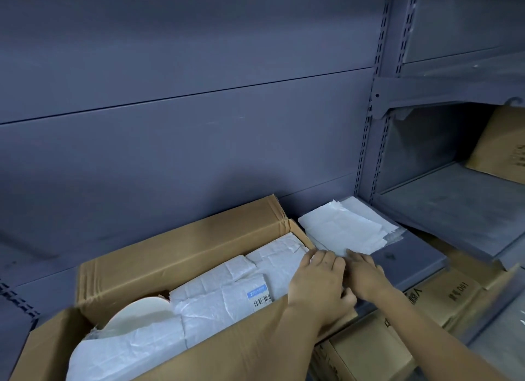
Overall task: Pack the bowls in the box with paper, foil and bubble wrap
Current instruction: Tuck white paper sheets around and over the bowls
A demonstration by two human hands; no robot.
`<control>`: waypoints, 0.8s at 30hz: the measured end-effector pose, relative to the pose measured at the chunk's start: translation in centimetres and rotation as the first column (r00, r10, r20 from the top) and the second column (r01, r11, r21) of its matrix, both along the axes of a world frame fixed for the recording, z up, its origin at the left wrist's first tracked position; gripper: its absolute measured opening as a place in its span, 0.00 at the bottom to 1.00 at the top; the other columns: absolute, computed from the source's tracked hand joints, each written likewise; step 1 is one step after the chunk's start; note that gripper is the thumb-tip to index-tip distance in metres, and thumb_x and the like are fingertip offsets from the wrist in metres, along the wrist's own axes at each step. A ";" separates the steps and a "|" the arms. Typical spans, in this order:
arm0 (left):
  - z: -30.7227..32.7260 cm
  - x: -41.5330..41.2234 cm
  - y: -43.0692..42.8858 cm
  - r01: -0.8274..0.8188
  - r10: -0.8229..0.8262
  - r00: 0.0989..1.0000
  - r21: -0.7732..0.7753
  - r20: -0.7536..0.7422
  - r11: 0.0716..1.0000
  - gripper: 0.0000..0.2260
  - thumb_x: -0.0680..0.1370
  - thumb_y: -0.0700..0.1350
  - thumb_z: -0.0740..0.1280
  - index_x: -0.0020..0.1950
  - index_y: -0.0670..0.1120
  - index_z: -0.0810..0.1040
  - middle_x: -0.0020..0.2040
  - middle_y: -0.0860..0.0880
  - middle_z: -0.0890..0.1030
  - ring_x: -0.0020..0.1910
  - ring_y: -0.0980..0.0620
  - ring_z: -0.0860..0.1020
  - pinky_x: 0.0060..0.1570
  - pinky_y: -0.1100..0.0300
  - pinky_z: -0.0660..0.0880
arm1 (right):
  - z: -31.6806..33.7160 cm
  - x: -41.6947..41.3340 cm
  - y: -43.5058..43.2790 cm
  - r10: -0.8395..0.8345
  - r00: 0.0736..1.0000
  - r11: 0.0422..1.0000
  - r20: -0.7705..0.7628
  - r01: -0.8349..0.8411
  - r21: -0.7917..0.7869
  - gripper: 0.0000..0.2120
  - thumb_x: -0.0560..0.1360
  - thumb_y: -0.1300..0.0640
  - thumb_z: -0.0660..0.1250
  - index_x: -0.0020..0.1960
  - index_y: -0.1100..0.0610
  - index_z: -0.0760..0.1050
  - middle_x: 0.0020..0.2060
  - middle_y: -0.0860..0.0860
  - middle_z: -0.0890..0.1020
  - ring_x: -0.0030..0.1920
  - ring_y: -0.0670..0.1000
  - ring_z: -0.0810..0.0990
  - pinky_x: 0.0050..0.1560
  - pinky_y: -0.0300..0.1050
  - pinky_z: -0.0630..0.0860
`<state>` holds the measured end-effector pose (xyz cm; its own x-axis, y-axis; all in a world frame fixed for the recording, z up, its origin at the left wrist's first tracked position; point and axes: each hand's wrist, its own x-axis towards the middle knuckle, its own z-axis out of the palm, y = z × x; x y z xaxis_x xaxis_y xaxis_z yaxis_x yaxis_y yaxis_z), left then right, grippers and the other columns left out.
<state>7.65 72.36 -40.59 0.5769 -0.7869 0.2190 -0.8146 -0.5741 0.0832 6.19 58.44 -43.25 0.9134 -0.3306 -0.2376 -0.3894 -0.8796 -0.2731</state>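
Observation:
An open cardboard box (181,247) lies on a grey shelf. Inside are bundles wrapped in white paper (227,295), one with a barcode label (260,295). A bare cream bowl (139,315) shows at the box's left end. To the right of the box a stack of white paper sheets (349,227) lies on the shelf. My left hand (318,284) is over the box's right corner with bent fingers at the stack's near edge; its fingertips are hidden. My right hand (366,275) lies beside it, its straight fingers touching the near edge of the paper.
The grey shelf board (412,255) runs right of the paper. A slotted upright (369,142) and a second shelf bay with a brown carton (502,147) stand to the right. More printed cartons (443,298) sit below the shelf edge.

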 end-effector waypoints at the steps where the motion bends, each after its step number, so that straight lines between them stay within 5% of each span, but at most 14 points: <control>1: 0.0 0.0 0.0 -0.001 0.001 1.000 0.005 -0.002 1.000 0.19 0.75 0.51 0.58 0.62 0.43 0.70 0.60 0.44 0.73 0.63 0.46 0.67 0.72 0.52 0.54 | -0.1 0.0 -0.1 -0.006 1.000 1.000 -0.004 0.006 0.001 0.20 0.79 0.50 0.54 0.70 0.49 0.64 0.76 0.48 0.53 0.74 0.54 0.52 0.71 0.53 0.55; 6: -0.1 -0.1 0.0 0.002 -0.002 1.000 0.004 0.001 1.000 0.18 0.75 0.50 0.58 0.61 0.42 0.69 0.60 0.44 0.72 0.63 0.46 0.66 0.72 0.52 0.55 | -0.5 -0.1 -0.5 -0.033 0.998 0.999 0.049 0.034 -0.005 0.22 0.78 0.50 0.56 0.71 0.51 0.63 0.75 0.46 0.58 0.73 0.52 0.56 0.68 0.50 0.58; 9: -0.1 -0.1 0.0 0.007 -0.007 1.000 -0.012 -0.004 1.000 0.19 0.74 0.50 0.58 0.61 0.42 0.70 0.60 0.44 0.72 0.62 0.46 0.67 0.71 0.52 0.56 | -0.6 0.1 -0.8 -0.049 0.975 0.999 0.216 0.052 -0.010 0.20 0.76 0.57 0.58 0.69 0.55 0.68 0.70 0.50 0.69 0.68 0.54 0.63 0.63 0.48 0.66; 12: 0.0 -0.1 0.1 0.005 -0.005 1.000 -0.005 -0.012 1.000 0.19 0.75 0.50 0.58 0.62 0.42 0.69 0.61 0.44 0.72 0.63 0.46 0.66 0.71 0.52 0.56 | 0.2 0.2 -0.9 -0.120 0.857 0.992 0.502 0.092 0.081 0.13 0.73 0.69 0.60 0.54 0.61 0.78 0.54 0.56 0.80 0.54 0.56 0.76 0.47 0.45 0.73; 15: 0.0 0.0 0.1 0.013 -0.013 0.999 -0.021 -0.030 1.000 0.17 0.75 0.50 0.58 0.60 0.42 0.69 0.60 0.44 0.72 0.62 0.46 0.66 0.71 0.53 0.56 | 2.0 -0.2 -0.7 -0.300 0.721 0.947 0.625 0.147 0.286 0.09 0.74 0.70 0.61 0.41 0.58 0.75 0.43 0.55 0.80 0.42 0.56 0.78 0.39 0.47 0.74; 20: 0.8 -0.1 0.4 0.018 -0.025 0.992 -0.051 -0.123 0.999 0.14 0.75 0.49 0.61 0.57 0.43 0.69 0.58 0.45 0.72 0.60 0.47 0.67 0.68 0.54 0.60 | 5.4 -0.7 1.6 -0.472 0.565 0.837 0.677 0.046 0.545 0.08 0.74 0.67 0.64 0.43 0.55 0.73 0.39 0.47 0.78 0.41 0.48 0.76 0.38 0.33 0.69; 24: 1.3 -0.1 1.1 -0.172 -0.037 0.910 -0.455 -0.414 0.874 0.21 0.72 0.49 0.66 0.63 0.48 0.66 0.58 0.49 0.70 0.57 0.50 0.71 0.58 0.55 0.71 | 7.6 -1.2 5.6 -0.542 0.535 0.700 0.647 -0.138 0.701 0.08 0.74 0.65 0.66 0.44 0.52 0.74 0.38 0.47 0.76 0.40 0.49 0.77 0.43 0.39 0.74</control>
<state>7.54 73.46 -39.31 0.7426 -0.6025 0.2924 -0.6111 -0.4310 0.6640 5.03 64.08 -35.62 0.7328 -0.6163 0.2884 0.1408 -0.2773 -0.9504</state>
